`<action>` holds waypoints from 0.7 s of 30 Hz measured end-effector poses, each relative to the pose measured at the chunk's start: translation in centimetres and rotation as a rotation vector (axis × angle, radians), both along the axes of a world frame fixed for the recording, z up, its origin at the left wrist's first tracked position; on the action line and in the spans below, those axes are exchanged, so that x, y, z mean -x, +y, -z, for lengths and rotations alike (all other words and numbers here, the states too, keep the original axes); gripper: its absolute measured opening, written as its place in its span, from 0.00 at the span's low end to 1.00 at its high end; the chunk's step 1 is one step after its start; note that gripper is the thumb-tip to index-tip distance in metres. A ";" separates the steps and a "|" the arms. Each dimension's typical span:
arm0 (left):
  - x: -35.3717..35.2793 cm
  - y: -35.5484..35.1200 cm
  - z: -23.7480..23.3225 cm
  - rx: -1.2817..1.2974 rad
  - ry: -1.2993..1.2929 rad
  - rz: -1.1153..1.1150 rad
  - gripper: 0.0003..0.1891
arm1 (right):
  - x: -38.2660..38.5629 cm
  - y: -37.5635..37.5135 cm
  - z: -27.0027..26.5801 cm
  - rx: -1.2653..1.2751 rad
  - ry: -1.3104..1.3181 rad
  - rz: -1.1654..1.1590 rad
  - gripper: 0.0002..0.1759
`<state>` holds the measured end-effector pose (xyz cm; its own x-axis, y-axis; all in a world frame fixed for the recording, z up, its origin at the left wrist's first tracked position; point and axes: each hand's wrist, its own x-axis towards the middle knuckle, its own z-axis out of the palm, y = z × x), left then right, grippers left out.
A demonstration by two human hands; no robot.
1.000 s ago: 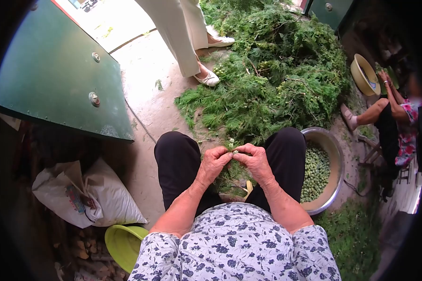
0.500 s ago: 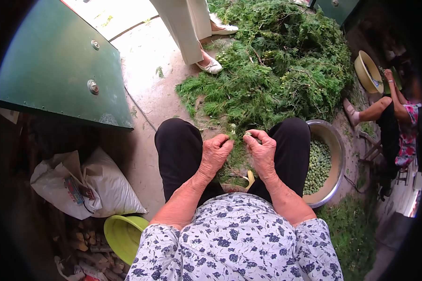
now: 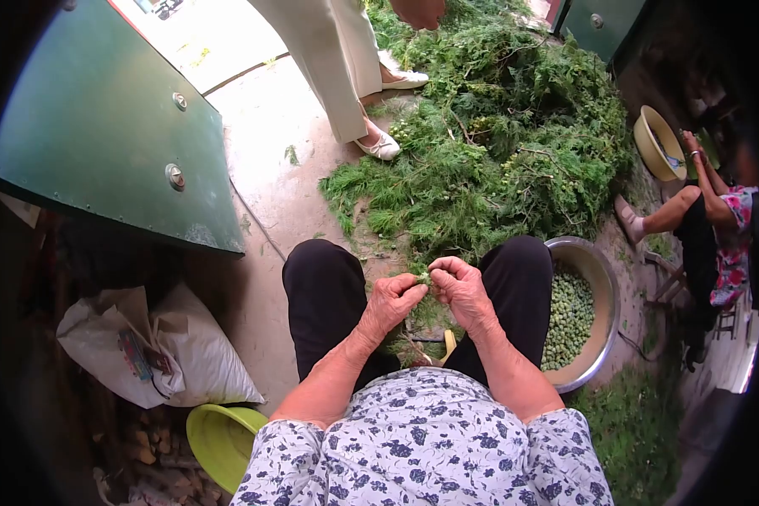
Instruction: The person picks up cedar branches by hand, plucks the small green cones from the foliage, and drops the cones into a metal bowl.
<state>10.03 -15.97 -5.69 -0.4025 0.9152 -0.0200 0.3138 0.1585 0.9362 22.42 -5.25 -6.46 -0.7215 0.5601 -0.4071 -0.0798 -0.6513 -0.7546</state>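
Note:
My left hand is closed in a pinch around a small green sprig between my knees. Close beside it, the thumb and fingers of my right hand pinch together at the sprig's other side; what they grip is too small to make out. Ahead of my hands spreads a large heap of feathery green conifer branches. By my right knee stands a metal basin holding many small green cones or berries.
A person in pale trousers stands at the heap's left edge. Another person sits at right near a cream basin. At left are a green metal door, white sacks and a lime-green basin. A cable crosses the floor.
My hands have come together, the right one moving left to the sprig at the left fingertips. A hand of the standing person now shows above the heap.

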 end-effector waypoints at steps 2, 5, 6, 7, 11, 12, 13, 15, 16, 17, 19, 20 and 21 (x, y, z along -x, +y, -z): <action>-0.1 0.1 0.1 -0.008 -0.013 -0.051 0.09 | -0.1 0.0 0.3 -0.046 -0.014 -0.013 0.08; -0.5 0.3 -0.8 -0.010 -0.135 -0.122 0.09 | -0.1 -0.3 0.3 -0.199 -0.072 0.008 0.07; -0.5 0.3 -0.6 -0.011 -0.135 -0.118 0.09 | 0.0 -0.5 0.3 -0.307 -0.113 0.039 0.07; -0.6 0.3 -0.3 -0.025 -0.100 -0.121 0.09 | 0.1 -0.7 0.4 -0.308 -0.113 0.042 0.07; -0.6 -0.1 -1.2 -0.015 -0.078 -0.190 0.09 | -0.2 0.6 1.0 -0.481 -0.236 0.202 0.07; -0.3 -0.2 -1.1 -0.016 -0.079 -0.189 0.09 | -0.4 1.0 1.0 -0.263 -0.225 0.266 0.07; 0.1 -0.3 -0.9 0.027 -0.092 -0.167 0.09 | -0.5 1.1 0.3 -0.252 -0.155 0.204 0.07; 0.1 -0.1 -1.0 0.029 -0.081 -0.139 0.09 | 0.0 0.6 -0.4 -0.181 -0.083 0.168 0.07; -0.2 -0.1 -0.5 0.028 -0.080 -0.141 0.09 | 0.1 0.2 -0.5 -0.099 -0.014 0.133 0.07; -0.3 -0.1 0.2 0.006 -0.029 -0.111 0.09 | -0.1 0.1 -0.4 -0.138 -0.004 0.070 0.09; -0.3 -0.3 0.9 -0.001 0.027 -0.056 0.09 | -0.4 0.0 -0.7 -0.298 -0.028 -0.062 0.10; -0.2 -0.3 1.0 -0.003 0.029 -0.056 0.09 | -0.2 -0.3 -1.5 -0.448 -0.049 -0.087 0.10; 0.0 -0.3 1.1 0.013 0.046 -0.022 0.08 | -0.2 -0.3 -1.2 -0.450 -0.047 -0.086 0.10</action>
<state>10.08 -16.30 -6.76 -0.4232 0.9060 -0.0132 0.3524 0.1780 0.9187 22.66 -5.59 -5.28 -0.7598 0.6273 -0.1709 0.0017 -0.2610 -0.9653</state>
